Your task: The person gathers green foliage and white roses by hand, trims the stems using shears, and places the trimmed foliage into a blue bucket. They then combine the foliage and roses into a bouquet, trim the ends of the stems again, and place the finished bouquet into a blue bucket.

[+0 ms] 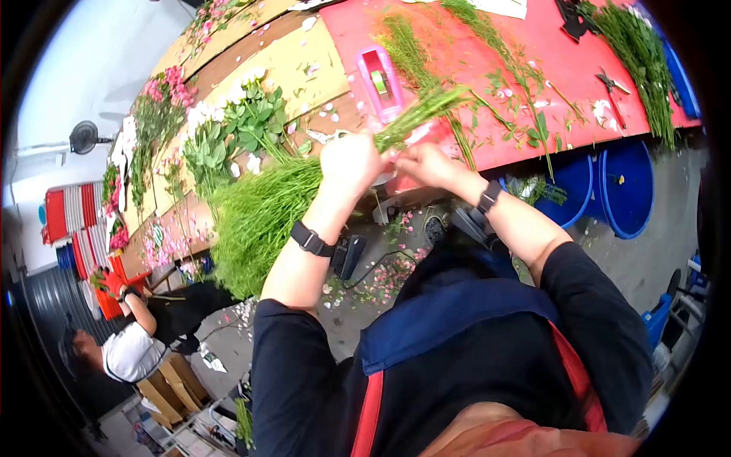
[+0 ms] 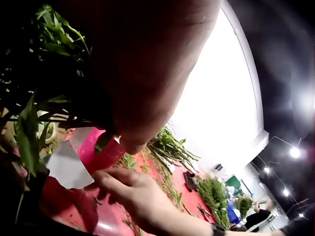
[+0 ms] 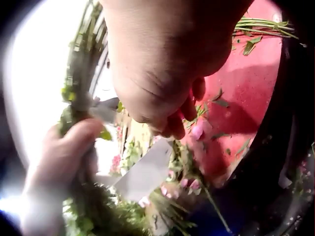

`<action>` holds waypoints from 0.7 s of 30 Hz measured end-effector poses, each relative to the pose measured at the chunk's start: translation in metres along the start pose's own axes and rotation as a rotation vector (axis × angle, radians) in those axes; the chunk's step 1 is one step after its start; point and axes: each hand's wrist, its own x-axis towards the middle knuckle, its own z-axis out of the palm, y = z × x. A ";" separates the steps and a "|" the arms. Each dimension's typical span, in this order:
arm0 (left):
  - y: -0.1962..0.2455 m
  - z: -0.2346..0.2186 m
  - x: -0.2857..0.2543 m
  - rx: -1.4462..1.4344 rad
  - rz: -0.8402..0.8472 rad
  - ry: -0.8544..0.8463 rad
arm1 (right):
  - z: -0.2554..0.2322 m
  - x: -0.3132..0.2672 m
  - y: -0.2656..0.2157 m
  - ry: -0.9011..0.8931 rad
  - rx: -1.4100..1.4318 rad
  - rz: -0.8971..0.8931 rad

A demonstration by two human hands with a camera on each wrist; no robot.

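My left hand point(image 1: 350, 164) grips a bunch of green stems point(image 1: 422, 114) at the table's edge. The feathery green tops point(image 1: 266, 221) spread to the left, and the cut ends point up to the right. Beside the bunch, my right hand point(image 1: 430, 164) has its thumb and fingertips together on the corner of a white flat piece point(image 2: 69, 167), paper-like in the left wrist view. In the right wrist view this white piece point(image 3: 145, 172) hangs below the right fingertips, next to the gripped stems. Just beyond the hands stands a pink tape dispenser point(image 1: 373, 65).
Loose greenery and petals lie over the red tabletop point(image 1: 563, 99). Red-handled shears point(image 1: 611, 95) and a large green bundle point(image 1: 632, 61) are at the right. White roses point(image 1: 247, 84) and pink flowers point(image 1: 167, 87) cover the left. Blue buckets point(image 1: 628, 190) stand below; another person point(image 1: 137, 350) is at lower left.
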 end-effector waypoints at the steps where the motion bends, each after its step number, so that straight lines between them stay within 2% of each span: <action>1: -0.003 -0.006 0.000 0.026 -0.019 -0.009 | -0.003 -0.013 -0.019 -0.102 0.196 0.072; 2: -0.005 -0.005 -0.003 0.050 -0.014 0.012 | -0.006 -0.026 -0.039 -0.151 0.327 0.107; 4: -0.004 0.008 -0.017 0.158 0.039 0.002 | -0.010 -0.037 -0.063 -0.144 0.347 0.145; 5: 0.002 0.018 -0.026 0.243 0.104 -0.006 | -0.011 -0.045 -0.072 -0.198 0.517 0.180; 6: 0.003 0.024 -0.037 0.119 0.182 0.064 | -0.012 -0.049 -0.057 -0.281 0.683 -0.007; 7: -0.002 0.036 -0.045 0.121 0.640 0.239 | -0.011 -0.057 -0.053 -0.275 0.787 -0.006; 8: 0.021 0.018 -0.056 0.047 0.578 0.196 | -0.004 -0.062 -0.058 -0.236 0.875 0.051; 9: 0.031 0.003 -0.067 0.157 0.492 0.026 | -0.003 -0.068 -0.065 -0.191 0.948 0.113; 10: 0.050 -0.014 -0.078 0.053 0.570 0.093 | -0.007 -0.074 -0.070 -0.147 0.968 0.147; 11: 0.052 -0.005 -0.083 -0.149 0.345 0.011 | -0.023 -0.102 -0.090 -0.062 1.007 0.092; 13: 0.071 -0.009 -0.095 -0.324 0.320 -0.137 | -0.051 -0.154 -0.099 -0.017 0.875 -0.051; 15: 0.052 0.004 -0.085 -0.652 0.490 -0.474 | -0.071 -0.200 -0.082 -0.198 0.612 -0.191; 16: 0.078 -0.006 -0.095 -0.745 0.292 -0.546 | -0.080 -0.228 -0.070 -0.219 0.438 -0.150; 17: 0.106 -0.014 -0.107 -0.832 0.086 -0.608 | -0.079 -0.244 -0.044 -0.170 0.363 -0.107; 18: 0.114 -0.006 -0.110 -0.882 -0.006 -0.657 | -0.071 -0.255 -0.010 0.210 0.075 -0.265; 19: 0.145 -0.019 -0.118 -0.908 -0.021 -0.763 | -0.066 -0.270 0.013 0.584 -0.227 -0.403; 20: 0.177 -0.025 -0.129 -0.986 -0.041 -0.864 | -0.080 -0.305 -0.002 0.500 0.009 -0.332; 21: 0.207 -0.028 -0.139 -1.066 -0.066 -0.963 | -0.084 -0.319 0.004 0.362 -0.010 -0.185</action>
